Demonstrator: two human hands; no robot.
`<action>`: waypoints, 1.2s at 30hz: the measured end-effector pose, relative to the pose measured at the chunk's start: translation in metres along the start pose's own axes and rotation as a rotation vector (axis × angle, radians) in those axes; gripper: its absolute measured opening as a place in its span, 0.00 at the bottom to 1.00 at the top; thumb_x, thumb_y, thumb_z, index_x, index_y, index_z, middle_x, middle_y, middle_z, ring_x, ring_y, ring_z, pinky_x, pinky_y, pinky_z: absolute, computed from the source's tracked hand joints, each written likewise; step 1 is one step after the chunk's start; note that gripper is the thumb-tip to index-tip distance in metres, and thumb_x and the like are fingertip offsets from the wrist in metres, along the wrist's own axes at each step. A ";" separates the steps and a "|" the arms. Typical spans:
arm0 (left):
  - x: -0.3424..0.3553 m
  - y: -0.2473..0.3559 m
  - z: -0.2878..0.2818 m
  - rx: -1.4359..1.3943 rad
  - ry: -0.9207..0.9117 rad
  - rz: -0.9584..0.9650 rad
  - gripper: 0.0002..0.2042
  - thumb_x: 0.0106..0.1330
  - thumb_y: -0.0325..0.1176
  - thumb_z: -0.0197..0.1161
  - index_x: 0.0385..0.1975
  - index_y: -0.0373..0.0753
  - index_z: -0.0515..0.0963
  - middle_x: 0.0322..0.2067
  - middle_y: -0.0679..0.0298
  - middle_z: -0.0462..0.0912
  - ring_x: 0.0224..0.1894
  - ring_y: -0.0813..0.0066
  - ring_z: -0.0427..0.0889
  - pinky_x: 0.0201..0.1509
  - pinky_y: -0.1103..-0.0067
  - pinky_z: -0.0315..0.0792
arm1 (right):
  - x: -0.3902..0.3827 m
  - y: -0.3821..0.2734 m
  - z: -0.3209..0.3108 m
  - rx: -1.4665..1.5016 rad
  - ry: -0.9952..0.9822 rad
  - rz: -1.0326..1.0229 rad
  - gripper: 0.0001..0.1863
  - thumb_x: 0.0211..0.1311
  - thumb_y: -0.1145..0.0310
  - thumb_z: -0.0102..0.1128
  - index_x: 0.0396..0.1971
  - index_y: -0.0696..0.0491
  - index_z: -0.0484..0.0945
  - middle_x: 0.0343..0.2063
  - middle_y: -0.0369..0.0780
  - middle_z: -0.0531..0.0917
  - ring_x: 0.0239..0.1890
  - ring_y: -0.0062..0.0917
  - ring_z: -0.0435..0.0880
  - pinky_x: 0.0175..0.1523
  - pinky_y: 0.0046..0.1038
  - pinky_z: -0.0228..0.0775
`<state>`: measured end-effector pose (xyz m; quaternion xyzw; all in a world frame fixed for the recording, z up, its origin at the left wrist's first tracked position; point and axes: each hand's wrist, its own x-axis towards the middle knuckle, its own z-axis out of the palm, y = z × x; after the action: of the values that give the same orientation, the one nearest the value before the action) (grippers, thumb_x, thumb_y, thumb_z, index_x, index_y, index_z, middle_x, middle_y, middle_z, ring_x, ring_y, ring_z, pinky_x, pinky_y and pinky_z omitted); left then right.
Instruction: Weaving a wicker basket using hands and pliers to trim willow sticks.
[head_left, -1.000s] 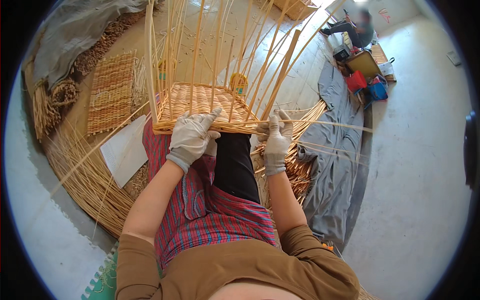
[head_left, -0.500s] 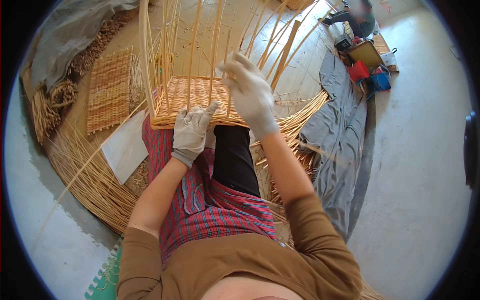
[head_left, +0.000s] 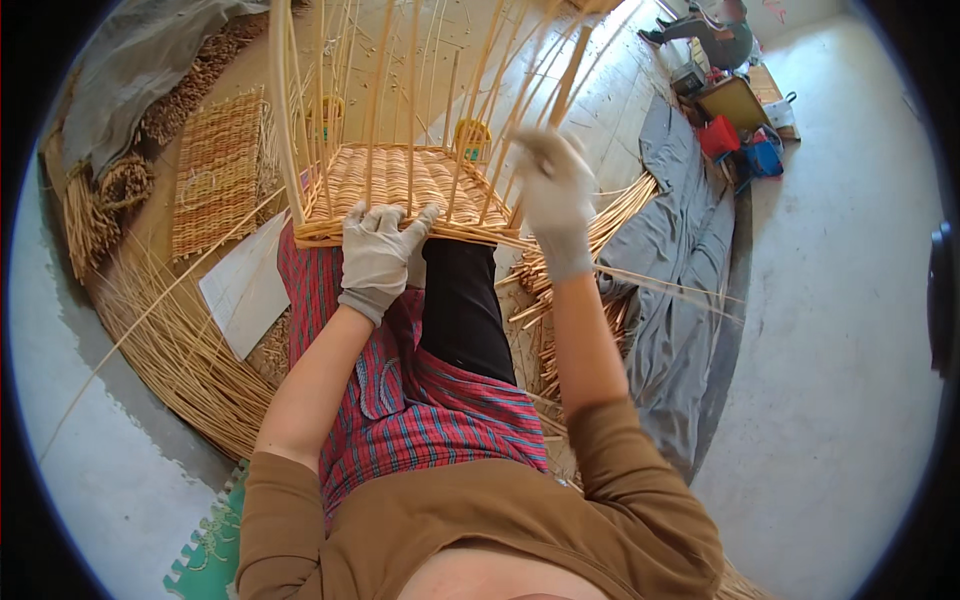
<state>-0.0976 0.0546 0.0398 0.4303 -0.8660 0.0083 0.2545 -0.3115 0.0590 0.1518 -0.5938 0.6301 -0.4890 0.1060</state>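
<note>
A half-woven wicker basket (head_left: 385,180) rests on my lap, its woven base facing me and tall bare stakes (head_left: 372,100) rising from its edges. My left hand (head_left: 375,255), in a pale glove, grips the near rim with its fingers laid over the edge. Beyond the rim's right corner, my gloved right hand (head_left: 555,195) is raised beside the stakes. Motion smears its fingers, so what it holds, if anything, is unclear. Thin rods (head_left: 670,285) stick out to the right past my right wrist.
Long loose rods (head_left: 190,370) lie at the left, near a woven panel (head_left: 215,175) and a white board (head_left: 245,285). More rods (head_left: 625,215) lie at the right beside a grey cloth (head_left: 665,260). A person (head_left: 715,40) sits far right near a red container (head_left: 717,138).
My right hand has moved rightward and slightly down, away from the middle stakes to the basket's right corner. The basket has tilted a little; my left hand stays on the near rim.
</note>
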 end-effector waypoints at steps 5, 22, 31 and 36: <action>0.004 0.020 0.003 -0.019 0.319 0.171 0.20 0.58 0.31 0.60 0.51 0.56 0.79 0.41 0.68 0.76 0.49 0.67 0.77 0.63 0.61 0.63 | -0.065 0.015 -0.028 -0.441 -0.164 0.292 0.15 0.58 0.64 0.66 0.45 0.50 0.80 0.38 0.46 0.84 0.38 0.37 0.84 0.44 0.32 0.76; 0.003 0.019 -0.002 -0.224 -0.114 0.116 0.24 0.62 0.46 0.62 0.57 0.45 0.72 0.58 0.59 0.74 0.65 0.62 0.69 0.72 0.62 0.52 | -0.111 0.033 0.024 0.391 -0.332 0.756 0.23 0.69 0.51 0.55 0.21 0.55 0.78 0.14 0.33 0.77 0.12 0.13 0.70 0.16 0.17 0.58; -0.003 0.017 0.007 -0.269 0.013 0.164 0.20 0.58 0.43 0.68 0.46 0.42 0.73 0.55 0.55 0.76 0.63 0.58 0.71 0.71 0.63 0.53 | -0.089 0.016 0.003 0.125 0.133 0.460 0.10 0.67 0.67 0.59 0.44 0.55 0.81 0.34 0.41 0.84 0.27 0.23 0.81 0.31 0.25 0.74; 0.000 0.033 0.008 -0.262 -0.049 0.028 0.29 0.59 0.42 0.66 0.61 0.44 0.69 0.55 0.59 0.76 0.61 0.60 0.72 0.69 0.62 0.55 | -0.003 0.010 0.034 -0.363 -0.037 0.001 0.27 0.60 0.75 0.60 0.61 0.48 0.71 0.54 0.49 0.75 0.55 0.38 0.77 0.57 0.34 0.71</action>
<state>-0.1260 0.0733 0.0398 0.3816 -0.8714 -0.1117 0.2872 -0.2932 0.0435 0.1257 -0.6119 0.7061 -0.3562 0.0091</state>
